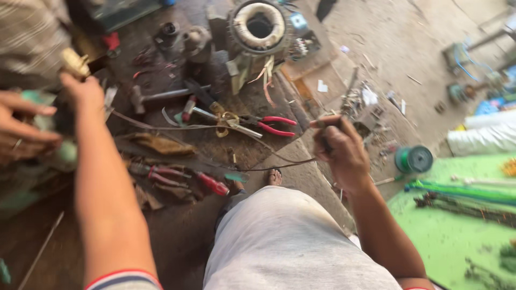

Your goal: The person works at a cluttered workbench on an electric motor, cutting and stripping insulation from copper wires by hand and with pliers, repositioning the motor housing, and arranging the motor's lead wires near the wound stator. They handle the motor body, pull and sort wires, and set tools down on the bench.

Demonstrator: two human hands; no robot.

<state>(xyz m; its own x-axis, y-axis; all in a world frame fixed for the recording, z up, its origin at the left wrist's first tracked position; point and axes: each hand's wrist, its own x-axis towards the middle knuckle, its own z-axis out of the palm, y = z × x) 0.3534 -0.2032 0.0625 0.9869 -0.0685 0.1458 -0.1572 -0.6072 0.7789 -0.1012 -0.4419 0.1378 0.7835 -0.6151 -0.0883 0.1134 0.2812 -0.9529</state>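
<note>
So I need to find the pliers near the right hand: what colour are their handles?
Red. The pliers lie on the dark workbench, left of the right hand; the head view shows them.

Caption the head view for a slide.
Left hand on a green motor, right hand pulling a thin wire over a cluttered workbench.

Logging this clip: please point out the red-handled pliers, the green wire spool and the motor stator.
red-handled pliers (271, 125), head view, on the red handles.
green wire spool (414, 159), head view, on its round top face.
motor stator (259, 22), head view, on the pale winding ring.
</note>
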